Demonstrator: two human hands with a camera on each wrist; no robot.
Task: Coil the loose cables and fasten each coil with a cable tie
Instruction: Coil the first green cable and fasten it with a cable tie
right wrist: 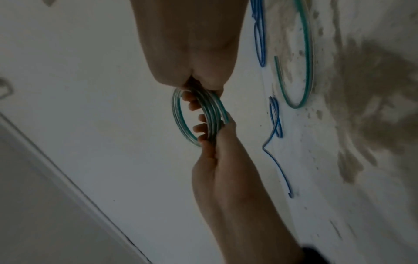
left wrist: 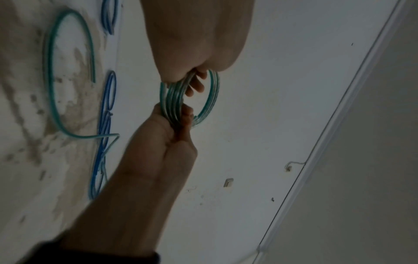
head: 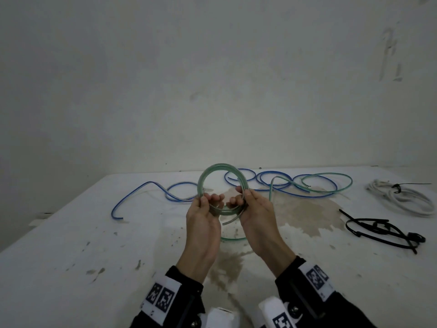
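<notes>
A green cable coil (head: 214, 170) of several turns stands upright above the table's middle. My left hand (head: 206, 204) grips its lower left side, thumb outside and fingers curled through the ring. My right hand (head: 251, 204) grips the lower right side the same way. The left wrist view shows the coil (left wrist: 212, 92) between my left hand (left wrist: 199, 53) and right hand (left wrist: 162, 142). The right wrist view shows the coil (right wrist: 176, 114) with my right hand (right wrist: 199, 53) above and left hand (right wrist: 221, 160) below. A green tail (head: 331, 183) trails off on the table to the right.
A loose blue cable (head: 142, 188) snakes across the far side of the stained white table (head: 94, 233). A white coil (head: 406, 197) fastened with a black tie lies far right. A pile of black cable ties (head: 383, 230) sits at the right, nearer me.
</notes>
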